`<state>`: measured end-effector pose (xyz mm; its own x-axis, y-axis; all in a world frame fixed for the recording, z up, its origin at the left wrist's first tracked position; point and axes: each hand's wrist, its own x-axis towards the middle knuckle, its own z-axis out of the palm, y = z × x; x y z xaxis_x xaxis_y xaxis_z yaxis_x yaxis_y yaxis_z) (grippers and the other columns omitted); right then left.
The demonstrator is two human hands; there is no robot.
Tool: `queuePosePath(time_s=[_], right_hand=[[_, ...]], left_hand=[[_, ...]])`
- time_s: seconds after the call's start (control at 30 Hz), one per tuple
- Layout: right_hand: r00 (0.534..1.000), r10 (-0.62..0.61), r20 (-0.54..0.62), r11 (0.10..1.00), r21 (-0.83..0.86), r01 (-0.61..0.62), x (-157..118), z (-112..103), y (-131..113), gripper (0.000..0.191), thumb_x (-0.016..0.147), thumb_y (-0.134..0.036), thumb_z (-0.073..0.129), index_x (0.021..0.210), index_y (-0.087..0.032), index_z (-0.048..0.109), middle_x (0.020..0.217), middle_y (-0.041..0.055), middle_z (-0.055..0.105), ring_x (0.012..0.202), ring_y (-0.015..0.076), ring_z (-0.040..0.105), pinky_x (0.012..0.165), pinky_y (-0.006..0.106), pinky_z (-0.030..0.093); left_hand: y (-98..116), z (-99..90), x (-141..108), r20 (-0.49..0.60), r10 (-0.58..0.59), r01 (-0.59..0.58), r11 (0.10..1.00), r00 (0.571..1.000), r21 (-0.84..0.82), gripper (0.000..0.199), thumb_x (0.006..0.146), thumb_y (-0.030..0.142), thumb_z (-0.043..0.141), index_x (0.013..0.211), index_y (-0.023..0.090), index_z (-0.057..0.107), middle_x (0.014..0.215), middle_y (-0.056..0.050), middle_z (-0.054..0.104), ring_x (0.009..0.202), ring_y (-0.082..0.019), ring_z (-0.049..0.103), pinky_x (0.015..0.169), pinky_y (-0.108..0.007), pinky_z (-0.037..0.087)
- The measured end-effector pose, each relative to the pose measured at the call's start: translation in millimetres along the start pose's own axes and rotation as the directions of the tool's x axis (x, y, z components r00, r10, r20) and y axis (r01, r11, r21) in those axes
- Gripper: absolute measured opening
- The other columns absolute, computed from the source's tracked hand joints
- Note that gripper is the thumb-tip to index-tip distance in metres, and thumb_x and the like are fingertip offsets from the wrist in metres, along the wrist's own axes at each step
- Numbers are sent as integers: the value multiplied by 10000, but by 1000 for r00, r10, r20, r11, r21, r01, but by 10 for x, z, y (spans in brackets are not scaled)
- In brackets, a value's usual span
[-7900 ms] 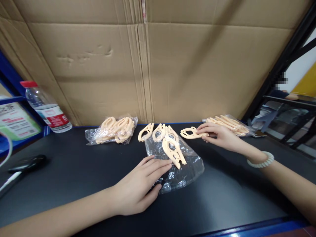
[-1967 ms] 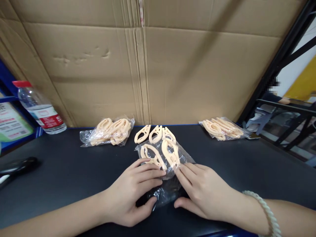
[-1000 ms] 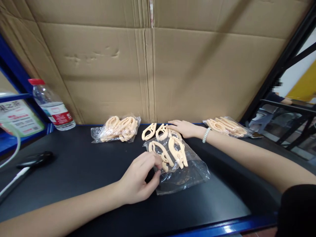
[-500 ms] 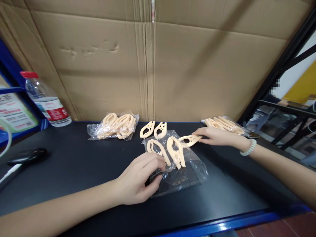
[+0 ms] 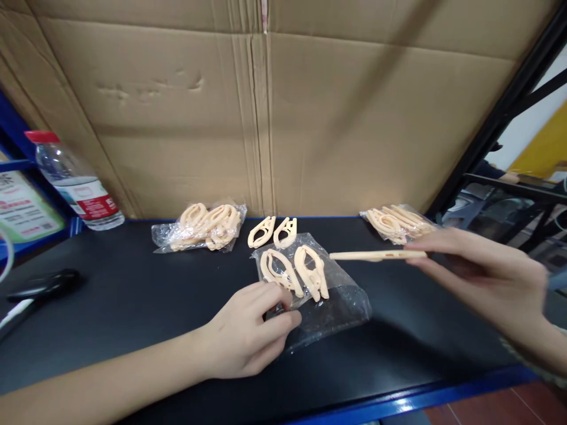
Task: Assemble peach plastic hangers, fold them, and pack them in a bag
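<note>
In the head view, a clear plastic bag point(image 5: 341, 310) lay flat near the middle of a black desk point(image 5: 168, 313). Two folded hangers point(image 5: 315, 275) lay side by side within its outline, toward eleven o'clock; whether they were inside it or on top could not be told. At the bag's eight o'clock was the left hand point(image 5: 250, 330), its fingers curled in at the bag's near edge; whether they were clamped on the plastic could not be told. At three o'clock, slightly blurred, the right hand point(image 5: 509, 277) had its thumb and fingers clamped on one end of a cream hanger point(image 5: 376, 255), which was seen edge-on, nearly level, its other end pointing to nine o'clock. Just beyond the bag, at eleven o'clock, two loose hangers point(image 5: 289, 242) lay close together on the desk. One plastic packet of hangers point(image 5: 219, 225) lay at ten o'clock, and a second packet point(image 5: 392, 221) between one and two, partly behind the right hand. Farther out at ten stood a bottle point(image 5: 88, 203) with a red cap, and at nine lay a black object point(image 5: 42, 287) with a white cable point(image 5: 15, 308). Cardboard point(image 5: 354, 118) rose behind the desk at twelve o'clock.
</note>
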<state>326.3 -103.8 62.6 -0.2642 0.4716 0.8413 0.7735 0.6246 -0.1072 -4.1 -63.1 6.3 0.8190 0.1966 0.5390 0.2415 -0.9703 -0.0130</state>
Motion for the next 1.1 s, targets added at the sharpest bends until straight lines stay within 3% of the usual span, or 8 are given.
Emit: queuePosePath(time_s=[0.13,0.23,0.37,0.53,0.7,0.83,0.93,1.1], right_hand=[[971,-137,197,991,30,134,-101,-188,-423,140,927,-296,562,1003,-341,670,835,-31,745,691,173,711,596,266,601],[922,-233,308,970,10,242,-229,-164,-592,288,941,-271,495,1188,-314,636,970,-6,751,775,193,718,658,276,615],[881,-376,286,923,35,383,-205,148,-684,406,934,-130,357,1234,-231,612,877,68,738,753,230,693,644,347,589],[823,-400,403,874,-103,475,-101,707,-657,299,910,-63,422,781,-181,665,673,79,618,544,204,565,492,345,498],[798,-355,487,833,-223,507,-160,916,-603,242,819,13,464,838,-114,669,745,108,625,617,229,585,493,348,475],[811,-359,463,893,-83,443,-37,812,-596,236,885,-69,451,788,-157,648,689,71,610,602,203,539,528,342,443],[881,-287,375,954,31,298,185,787,-484,244,932,-176,453,772,-170,637,669,52,608,633,186,538,585,323,434],[921,-85,381,993,110,47,595,1096,-43,177,916,-169,486,867,-156,656,790,44,685,662,149,594,655,276,472]], left_hand=[[12,-9,-5,25,75,-78,983,997,164,232,837,95,519,1038,126,631,817,-75,598,681,-194,530,582,-327,421],[40,-8,-3,31,68,-73,969,997,237,214,852,123,529,1034,116,642,800,-75,621,664,-195,547,571,-328,420],[78,-8,12,-4,22,-20,960,1000,278,230,854,130,531,1054,106,643,886,-99,659,723,-212,592,597,-339,456],[81,5,20,-19,5,0,965,1000,261,275,855,135,533,1104,64,626,914,-122,672,765,-234,611,622,-363,489],[58,15,2,1,-15,15,972,1000,235,286,860,137,529,1121,69,625,957,-124,679,802,-244,629,657,-382,511],[57,2,3,19,-22,17,977,1000,213,271,863,134,516,1097,75,638,946,-124,683,796,-247,636,651,-383,510],[62,-3,6,20,-33,29,982,999,188,249,859,129,517,1069,90,646,969,-116,687,800,-242,638,655,-379,506],[64,6,-4,1,-29,28,983,1000,182,205,856,135,528,1018,107,652,939,-102,691,790,-233,635,656,-366,491]])
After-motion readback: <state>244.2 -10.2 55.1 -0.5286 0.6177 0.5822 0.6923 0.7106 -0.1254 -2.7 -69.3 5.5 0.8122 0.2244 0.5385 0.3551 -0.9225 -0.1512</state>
